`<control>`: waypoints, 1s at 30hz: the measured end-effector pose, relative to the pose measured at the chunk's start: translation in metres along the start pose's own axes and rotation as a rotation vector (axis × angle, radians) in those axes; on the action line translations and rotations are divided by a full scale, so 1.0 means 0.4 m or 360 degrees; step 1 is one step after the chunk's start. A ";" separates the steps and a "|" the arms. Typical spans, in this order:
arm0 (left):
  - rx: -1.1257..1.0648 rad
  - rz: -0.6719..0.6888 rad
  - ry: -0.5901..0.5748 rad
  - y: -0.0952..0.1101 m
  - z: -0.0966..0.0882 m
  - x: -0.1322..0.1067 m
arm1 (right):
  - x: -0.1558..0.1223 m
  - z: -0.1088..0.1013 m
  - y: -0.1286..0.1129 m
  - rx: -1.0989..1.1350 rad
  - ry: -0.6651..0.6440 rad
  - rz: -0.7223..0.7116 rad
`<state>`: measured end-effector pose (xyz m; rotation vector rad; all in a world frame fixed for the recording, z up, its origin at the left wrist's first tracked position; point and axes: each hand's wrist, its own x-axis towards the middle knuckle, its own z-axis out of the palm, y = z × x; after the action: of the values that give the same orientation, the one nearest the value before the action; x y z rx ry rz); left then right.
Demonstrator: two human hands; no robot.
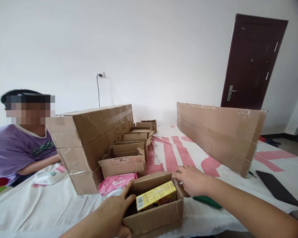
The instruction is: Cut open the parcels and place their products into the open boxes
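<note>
Clasping the box (155, 219) at its left end, the left hand (115, 210) spreads its fingers; the right hand (190, 180) curls loosely at the box's far right corner, grip unclear. The box, a yellow carton (157, 195) inside, sits near the front edge of the table (47, 215).

A yellow rectangular carton (157, 195) lies in an open brown cardboard box (159, 218). Behind it, leftward, sits a pink plastic packet (117, 183); far right, a flat black phone (278, 188).

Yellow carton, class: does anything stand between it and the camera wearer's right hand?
Yes: the right end wall of the open cardboard box stands between the right hand and the yellow carton, which lies inside; nothing visible covers the carton's top.
</note>
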<state>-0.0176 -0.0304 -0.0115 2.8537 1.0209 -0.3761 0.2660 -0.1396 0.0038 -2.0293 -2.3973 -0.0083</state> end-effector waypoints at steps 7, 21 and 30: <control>-0.0073 0.0038 0.0018 -0.028 0.000 0.005 | -0.004 0.084 -0.010 0.0554 -0.0019 0.0081; -0.0159 0.0068 -0.0023 -0.040 0.001 0.006 | 0.065 0.031 -0.099 0.0258 0.0051 -0.0063; -0.0138 0.0051 -0.0003 -0.033 0.002 -0.005 | 0.123 0.055 -0.116 -0.0075 -0.0122 -0.0021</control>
<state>-0.0276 -0.0214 -0.0119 2.7885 0.9652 -0.3238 0.2122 -0.0989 -0.0182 -2.0709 -2.4787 0.0132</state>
